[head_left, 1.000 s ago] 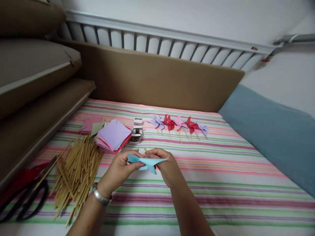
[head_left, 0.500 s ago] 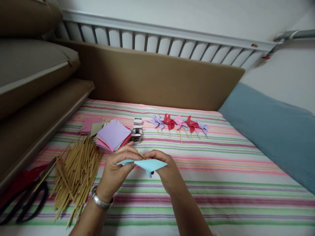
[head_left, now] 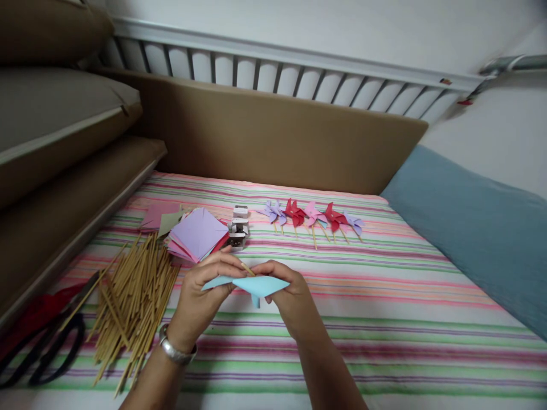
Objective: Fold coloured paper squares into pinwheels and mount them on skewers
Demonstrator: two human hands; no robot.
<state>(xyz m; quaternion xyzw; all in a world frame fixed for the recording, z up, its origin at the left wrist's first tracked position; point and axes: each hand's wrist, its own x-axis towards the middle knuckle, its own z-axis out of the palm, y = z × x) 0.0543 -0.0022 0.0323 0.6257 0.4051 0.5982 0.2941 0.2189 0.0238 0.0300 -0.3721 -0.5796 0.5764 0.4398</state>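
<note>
Between my two hands is a light blue paper pinwheel (head_left: 260,285), its blades folded and one flap hanging down. My left hand (head_left: 213,279) is closed on its left side, fingers over the top and thumb beneath. On the right side, my right hand (head_left: 288,287) pinches the paper. The end of a thin wooden stick (head_left: 247,269) pokes up behind the paper between my fingers. Most of the stick is hidden, and I cannot tell which fingers grip it. Beyond my hands lies a row of finished-looking pinwheels (head_left: 294,212) in purple, red and pink.
On the striped cloth (head_left: 384,341), wooden sticks (head_left: 132,302) are heaped at left beside black-handled scissors (head_left: 55,347). Coloured paper squares (head_left: 199,233) are stacked near small open boxes (head_left: 239,228). Brown cushions (head_left: 64,182) border the left, a brown board (head_left: 265,136) the back.
My hands stay almost in place on the blue pinwheel. Its hanging flap has shifted slightly left, and the paper tilts a little differently. The whole view has moved slightly.
</note>
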